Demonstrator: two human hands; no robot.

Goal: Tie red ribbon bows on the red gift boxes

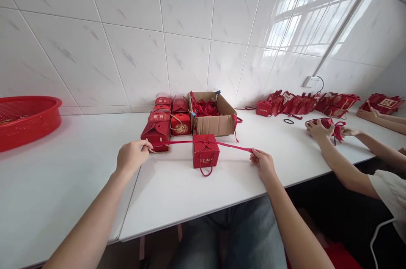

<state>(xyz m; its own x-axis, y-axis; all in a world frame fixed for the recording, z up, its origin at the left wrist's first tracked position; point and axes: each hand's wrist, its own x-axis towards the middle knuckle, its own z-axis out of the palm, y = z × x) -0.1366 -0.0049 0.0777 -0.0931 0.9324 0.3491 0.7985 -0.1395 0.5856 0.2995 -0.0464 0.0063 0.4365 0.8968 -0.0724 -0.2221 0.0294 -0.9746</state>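
Observation:
A small red gift box (206, 157) with gold lettering stands upright on the white table, its cord handle hanging down at the front. Across its top runs a red ribbon (233, 146), stretched out to both sides. My left hand (132, 157) is closed on the ribbon's left end, beside a darker red box. The right end is pinched in my right hand (262, 163), to the right of the gift box. Where the ribbon crosses the lid, too little shows to tell whether it is knotted.
Behind stand red boxes (180, 124) and a cardboard box (215, 125) of red ribbons. A red plastic basket (31, 123) is at the left. Along the right lie red bags (285, 103) and a black ring (288, 121); other people's hands (320, 130) handle red boxes there.

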